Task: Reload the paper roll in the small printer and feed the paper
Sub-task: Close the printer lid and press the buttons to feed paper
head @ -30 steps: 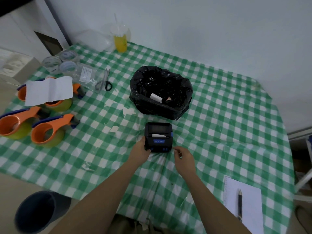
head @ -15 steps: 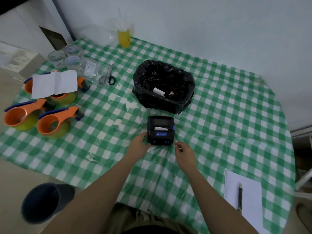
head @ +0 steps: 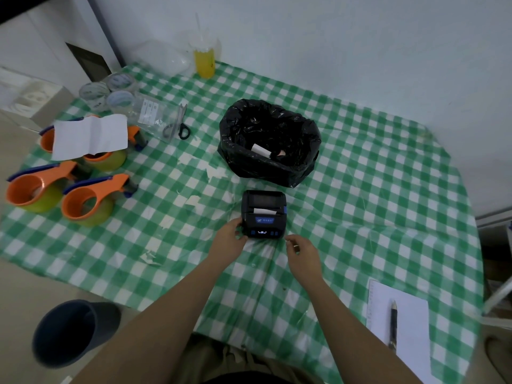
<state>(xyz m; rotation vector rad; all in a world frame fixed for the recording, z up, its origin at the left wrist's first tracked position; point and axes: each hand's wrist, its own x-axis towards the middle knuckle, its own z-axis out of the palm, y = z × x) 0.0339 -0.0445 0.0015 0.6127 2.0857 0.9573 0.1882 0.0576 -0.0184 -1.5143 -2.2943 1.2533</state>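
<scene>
A small black printer [head: 263, 214] with a blue front panel lies on the green checked tablecloth [head: 360, 189], lid closed. A short white strip of paper [head: 263, 211] sticks out of its slot. My left hand [head: 231, 236] grips the printer's near left corner. My right hand [head: 303, 252] hovers just off the near right corner, fingers loosely curled, touching nothing.
A black-lined bin [head: 270, 142] with paper scraps stands behind the printer. Orange tape dispensers [head: 86, 200], a white sheet [head: 90, 135], scissors [head: 177, 124] and tape rolls [head: 108, 92] lie left. A yellow drink [head: 204, 60] is at the back, a notepad with pen [head: 393, 322] near right, a dark bucket [head: 69, 332] below.
The view has shifted slightly. Both hands stay at the printer's near corners. The right hand has drifted a little away from the printer.
</scene>
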